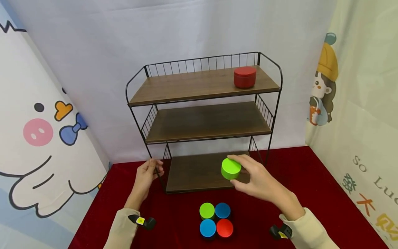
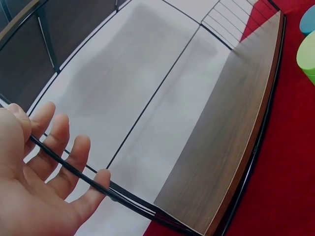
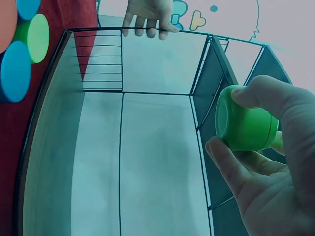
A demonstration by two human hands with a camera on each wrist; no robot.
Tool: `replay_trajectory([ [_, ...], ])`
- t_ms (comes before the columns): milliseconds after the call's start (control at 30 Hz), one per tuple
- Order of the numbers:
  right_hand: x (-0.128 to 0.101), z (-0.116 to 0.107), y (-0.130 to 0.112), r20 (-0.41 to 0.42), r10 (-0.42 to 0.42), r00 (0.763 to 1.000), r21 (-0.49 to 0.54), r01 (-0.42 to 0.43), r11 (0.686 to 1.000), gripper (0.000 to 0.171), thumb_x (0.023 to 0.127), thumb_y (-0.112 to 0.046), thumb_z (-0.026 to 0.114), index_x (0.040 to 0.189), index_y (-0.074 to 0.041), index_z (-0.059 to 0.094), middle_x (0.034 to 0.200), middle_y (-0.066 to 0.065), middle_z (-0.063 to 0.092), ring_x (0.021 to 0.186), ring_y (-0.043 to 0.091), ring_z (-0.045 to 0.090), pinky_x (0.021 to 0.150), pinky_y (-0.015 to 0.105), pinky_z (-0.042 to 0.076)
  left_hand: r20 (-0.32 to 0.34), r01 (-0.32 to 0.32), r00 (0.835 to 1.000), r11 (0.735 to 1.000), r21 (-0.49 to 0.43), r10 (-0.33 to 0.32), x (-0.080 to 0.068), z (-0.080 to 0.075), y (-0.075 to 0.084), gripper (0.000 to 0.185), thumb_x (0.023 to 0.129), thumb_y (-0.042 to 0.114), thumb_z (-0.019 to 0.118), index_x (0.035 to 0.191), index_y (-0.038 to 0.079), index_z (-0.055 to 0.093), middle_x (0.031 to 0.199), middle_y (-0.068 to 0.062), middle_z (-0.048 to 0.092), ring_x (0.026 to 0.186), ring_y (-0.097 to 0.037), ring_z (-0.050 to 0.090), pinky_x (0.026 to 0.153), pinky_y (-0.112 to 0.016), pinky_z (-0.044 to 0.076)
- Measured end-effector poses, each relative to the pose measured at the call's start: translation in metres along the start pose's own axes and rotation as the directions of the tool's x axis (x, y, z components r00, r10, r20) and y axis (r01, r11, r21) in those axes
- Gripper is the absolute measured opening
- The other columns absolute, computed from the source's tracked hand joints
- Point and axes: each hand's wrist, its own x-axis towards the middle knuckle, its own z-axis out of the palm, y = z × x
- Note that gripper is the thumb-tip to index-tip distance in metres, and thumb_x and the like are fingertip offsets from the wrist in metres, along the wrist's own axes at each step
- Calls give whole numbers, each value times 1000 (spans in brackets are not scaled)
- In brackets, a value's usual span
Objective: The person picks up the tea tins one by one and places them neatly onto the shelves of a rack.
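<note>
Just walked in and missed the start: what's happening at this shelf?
A person's right hand holds a green tin just above the bottom board of a three-tier wire shelf. The left hand grips the shelf's left front wire. A red tin stands on the top tier. Four more tins, two blue, one green and one red, are clustered on the red cloth in front.

The head camera looked forward and down from above at the whole wire shelf rack (image 1: 205, 121). The left wrist camera sat close by the rack's left frame, facing along the bottom shelf (image 2: 231, 123). The right wrist camera looked across that same shelf from the opposite side.
</note>
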Motion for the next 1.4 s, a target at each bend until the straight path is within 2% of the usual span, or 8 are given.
replay_trajectory([
  [167,13,-1,-6,13,-37,999,-28,37,999,70,79,-6,87,142,-4,55,130,9,63,111,20,65,91,36,60,-14,-14,1000,1000,20,14,-1,1,-1,49,112,34,36,111,-8,61,86,0,61,88,-14,66,84,-27,60],
  [400,35,-6,-13,21,-106,994,-45,107,993,67,80,-7,85,140,-1,56,129,13,64,112,24,66,94,41,59,9,-26,1000,999,22,26,-1,2,0,43,112,29,37,119,-9,58,87,2,60,89,-9,65,86,-27,59],
  [733,70,-22,-32,59,-141,988,-10,142,990,69,81,-9,85,142,-1,55,132,13,63,113,23,65,93,38,59,21,-38,999,999,34,37,0,0,-2,39,112,22,37,120,-10,56,86,1,60,90,-12,66,85,-27,59],
  [1167,121,-46,-61,53,-294,954,-6,295,956,66,81,-7,84,141,1,57,127,13,65,112,21,64,93,35,58,42,-31,999,998,56,29,2,1,-3,39,112,22,38,119,-12,57,85,-4,58,84,-13,66,83,-26,59],
  [1400,148,-54,-73,86,-333,939,-39,338,941,64,82,-6,83,139,3,57,129,17,65,110,24,64,94,37,57,39,-17,999,999,50,15,1,-2,-2,38,112,21,37,120,-12,57,85,-5,57,84,-15,67,84,-26,59],
])
